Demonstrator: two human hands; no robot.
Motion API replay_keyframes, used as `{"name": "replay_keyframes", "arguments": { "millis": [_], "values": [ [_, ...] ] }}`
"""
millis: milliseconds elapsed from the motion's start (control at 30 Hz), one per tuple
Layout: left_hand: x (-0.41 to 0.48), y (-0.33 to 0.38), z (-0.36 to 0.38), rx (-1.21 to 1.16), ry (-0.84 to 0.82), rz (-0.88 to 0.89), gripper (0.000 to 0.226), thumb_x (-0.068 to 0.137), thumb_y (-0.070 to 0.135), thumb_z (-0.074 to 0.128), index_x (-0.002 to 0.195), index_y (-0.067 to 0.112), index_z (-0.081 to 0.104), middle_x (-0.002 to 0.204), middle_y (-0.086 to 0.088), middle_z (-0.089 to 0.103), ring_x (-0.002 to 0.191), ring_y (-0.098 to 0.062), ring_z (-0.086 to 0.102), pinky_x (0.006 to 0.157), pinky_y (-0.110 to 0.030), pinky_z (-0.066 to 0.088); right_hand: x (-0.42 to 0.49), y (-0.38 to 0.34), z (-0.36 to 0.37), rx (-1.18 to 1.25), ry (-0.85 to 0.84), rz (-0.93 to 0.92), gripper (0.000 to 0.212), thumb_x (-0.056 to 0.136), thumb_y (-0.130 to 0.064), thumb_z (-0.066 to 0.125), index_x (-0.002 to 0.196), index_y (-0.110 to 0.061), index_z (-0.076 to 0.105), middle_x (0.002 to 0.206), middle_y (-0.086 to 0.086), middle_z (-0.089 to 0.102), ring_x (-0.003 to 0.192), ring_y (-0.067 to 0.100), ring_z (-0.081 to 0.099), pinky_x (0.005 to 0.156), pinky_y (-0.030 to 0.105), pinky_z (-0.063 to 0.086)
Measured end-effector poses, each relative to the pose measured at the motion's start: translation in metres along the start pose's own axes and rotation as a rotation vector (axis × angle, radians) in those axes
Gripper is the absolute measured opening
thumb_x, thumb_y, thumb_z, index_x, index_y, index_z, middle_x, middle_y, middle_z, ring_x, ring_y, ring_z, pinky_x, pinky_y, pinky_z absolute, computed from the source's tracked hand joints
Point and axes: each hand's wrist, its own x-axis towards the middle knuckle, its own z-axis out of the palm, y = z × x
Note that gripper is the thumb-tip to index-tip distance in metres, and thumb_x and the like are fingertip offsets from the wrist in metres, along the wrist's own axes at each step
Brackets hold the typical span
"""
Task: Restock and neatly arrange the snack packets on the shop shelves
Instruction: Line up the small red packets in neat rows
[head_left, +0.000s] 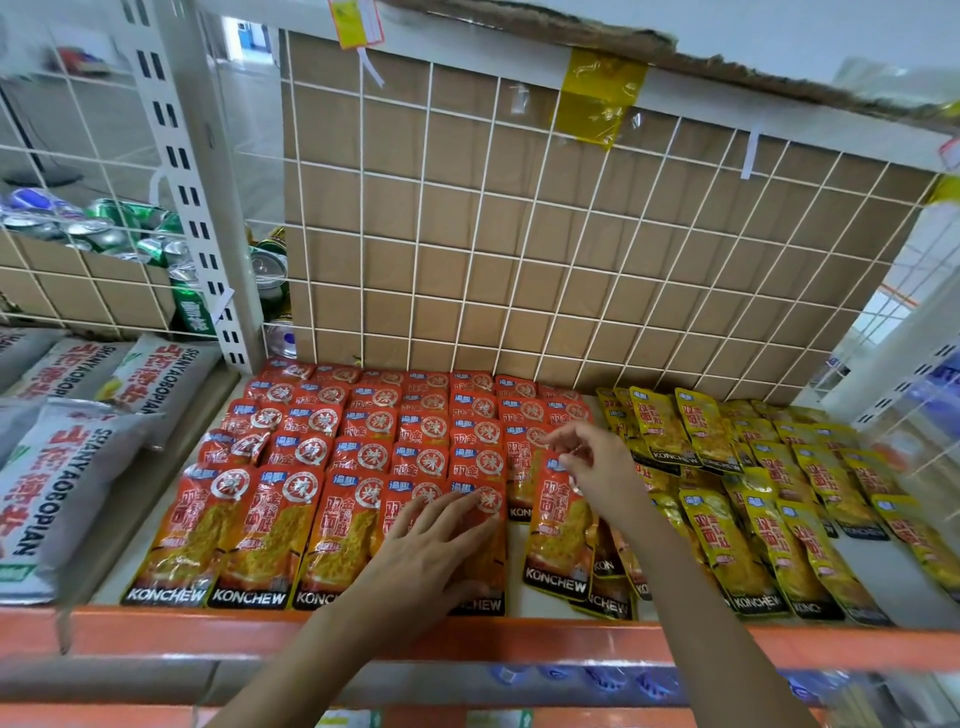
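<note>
Orange shelf lip (156, 631) is closest to the lens, with both forearms reaching over it. Left grip (441, 540) lies flat, fingers straight and spread, pressing on the front row of red packets (363, 452) near its right end. It holds nothing and reads as a hold-down, so the row does not slide while a neighbour goes in. Right grip (592, 462) is narrow, thumb and forefinger pinching the top edge of a loose red packet (556, 525); a pinch at the seal likely lets the packet be steered by its end. That packet sits at the right end of the red block, slightly tilted, lying over a few more red ones heaped beneath it, just beside the yellow packets (779, 467). Red block is otherwise shingled in tidy rows back to the wire grid (519, 234), each row covering the lower part of the one behind so the labels show. Yellow section is looser, with several packets skewed. Grey bags (67, 467) fill the next bay left, with drink cans (104, 234) behind the mesh above them. Judgement: the step in hand is squaring off the last red column; the heap beneath and the yellow side look not yet sorted.
</note>
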Motion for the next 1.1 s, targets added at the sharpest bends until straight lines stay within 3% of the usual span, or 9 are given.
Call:
{"name": "replay_keyframes", "arguments": {
  "millis": [100, 233, 333, 467, 567, 667, 833, 1100],
  "values": [
    [0.003, 0.002, -0.001, 0.025, -0.023, -0.003, 0.066, 0.090, 0.066, 0.004, 0.134, 0.036, 0.045, 0.134, 0.008, 0.051, 0.120, -0.014, 0.051, 0.098, -0.036, 0.034, 0.003, 0.004, 0.003, -0.055, -0.099, 0.015, 0.027, 0.086, -0.002, 0.059, 0.090, -0.029, 0.061, 0.091, -0.014, 0.061, 0.091, 0.004, 0.058, 0.082, 0.022, 0.048],
    [0.007, 0.004, -0.004, 0.036, -0.016, -0.012, 0.066, 0.087, 0.069, 0.008, 0.130, 0.038, 0.046, 0.130, 0.011, 0.054, 0.113, -0.012, 0.056, 0.094, -0.034, 0.038, 0.002, 0.004, 0.010, -0.105, -0.188, -0.005, 0.023, 0.087, -0.005, 0.059, 0.096, -0.026, 0.061, 0.091, -0.015, 0.060, 0.088, 0.001, 0.057, 0.079, 0.014, 0.046],
    [0.007, 0.003, -0.004, 0.027, -0.023, -0.006, 0.068, 0.086, 0.071, 0.007, 0.134, 0.037, 0.041, 0.133, 0.011, 0.051, 0.115, -0.013, 0.054, 0.096, -0.034, 0.032, 0.002, 0.001, 0.014, -0.144, -0.160, -0.034, 0.020, 0.088, -0.014, 0.061, 0.104, -0.025, 0.061, 0.106, -0.008, 0.060, 0.098, 0.005, 0.056, 0.091, 0.025, 0.048],
    [0.007, 0.003, -0.003, 0.052, 0.016, -0.006, 0.068, 0.088, 0.071, 0.012, 0.138, 0.034, 0.038, 0.136, 0.009, 0.048, 0.123, -0.012, 0.042, 0.099, -0.034, 0.032, 0.000, -0.011, 0.021, -0.203, -0.189, -0.120, 0.035, 0.094, -0.028, 0.050, 0.129, -0.023, 0.050, 0.137, -0.005, 0.046, 0.130, 0.013, 0.038, 0.108, 0.032, 0.028],
    [0.003, 0.001, 0.000, 0.044, 0.043, 0.001, 0.067, 0.088, 0.070, 0.023, 0.144, 0.033, 0.029, 0.145, 0.006, 0.038, 0.133, -0.014, 0.026, 0.113, -0.037, 0.019, 0.000, -0.016, 0.031, -0.196, -0.269, -0.150, 0.046, 0.095, -0.036, 0.046, 0.139, -0.027, 0.037, 0.148, -0.008, 0.033, 0.138, 0.012, 0.026, 0.112, 0.034, 0.021],
    [0.000, -0.002, 0.003, 0.087, 0.032, 0.000, 0.071, 0.087, 0.070, 0.023, 0.146, 0.032, 0.022, 0.149, 0.003, 0.033, 0.137, -0.015, 0.019, 0.109, -0.037, 0.010, 0.004, -0.013, 0.039, -0.222, -0.315, -0.180, 0.054, 0.093, -0.038, 0.050, 0.142, -0.026, 0.032, 0.150, -0.006, 0.031, 0.138, 0.013, 0.026, 0.113, 0.035, 0.021],
    [0.001, -0.003, 0.004, 0.107, 0.003, -0.010, 0.071, 0.088, 0.070, 0.015, 0.146, 0.031, 0.022, 0.148, 0.003, 0.035, 0.138, -0.013, 0.020, 0.108, -0.037, 0.009, 0.006, -0.006, 0.044, -0.198, -0.317, -0.192, 0.055, 0.091, -0.038, 0.054, 0.141, -0.026, 0.035, 0.148, -0.006, 0.034, 0.136, 0.013, 0.028, 0.112, 0.040, 0.028],
    [0.002, -0.004, 0.007, 0.093, 0.050, 0.014, 0.073, 0.084, 0.071, 0.027, 0.145, 0.031, 0.023, 0.147, 0.004, 0.037, 0.137, -0.013, 0.021, 0.108, -0.036, 0.009, 0.005, -0.004, 0.046, -0.204, -0.303, -0.203, 0.053, 0.091, -0.039, 0.054, 0.140, -0.026, 0.037, 0.147, -0.008, 0.036, 0.136, 0.011, 0.029, 0.113, 0.038, 0.026]
  ]
}}
